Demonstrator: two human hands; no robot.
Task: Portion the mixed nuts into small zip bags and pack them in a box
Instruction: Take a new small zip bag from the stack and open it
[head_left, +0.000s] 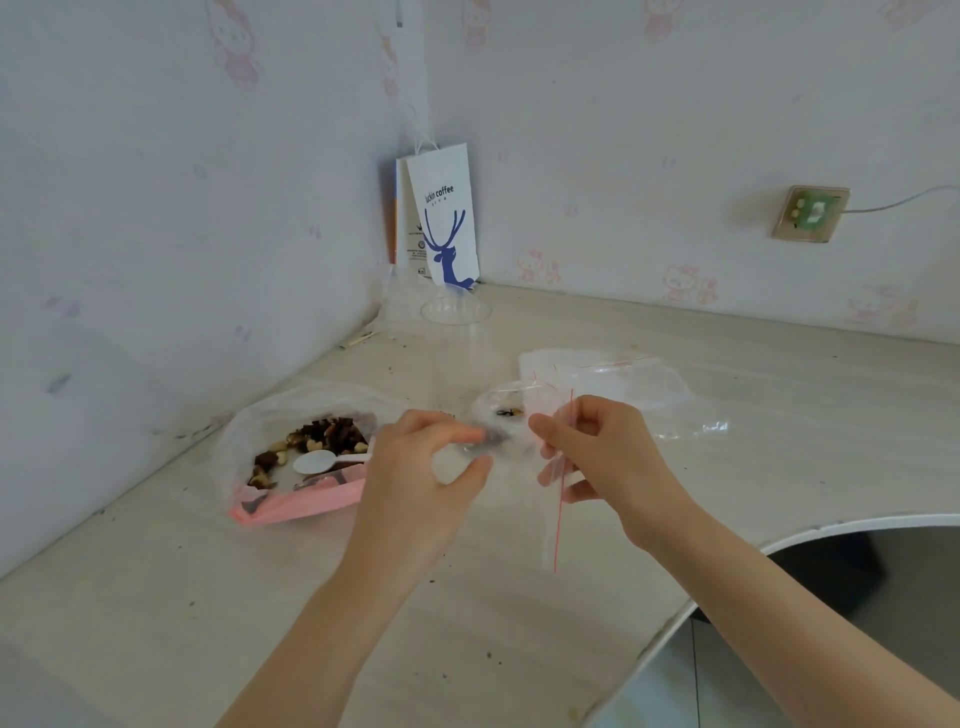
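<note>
Left grip (418, 465) and right grip (605, 452) pinching zip bag (514, 436), nuts (509, 413) between.

I see clear, glossy plastic in the small zip bag (511, 415) and the nut bag (280, 410). The spoon (317, 461) is smooth white plastic, the carrier bag (447, 218) matt paper, and the tabletop (519, 597) smooth pale wood-grain.

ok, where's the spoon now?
Head view, left side: the spoon lies on the nuts in the pink bag, just left of the left hand.
</note>
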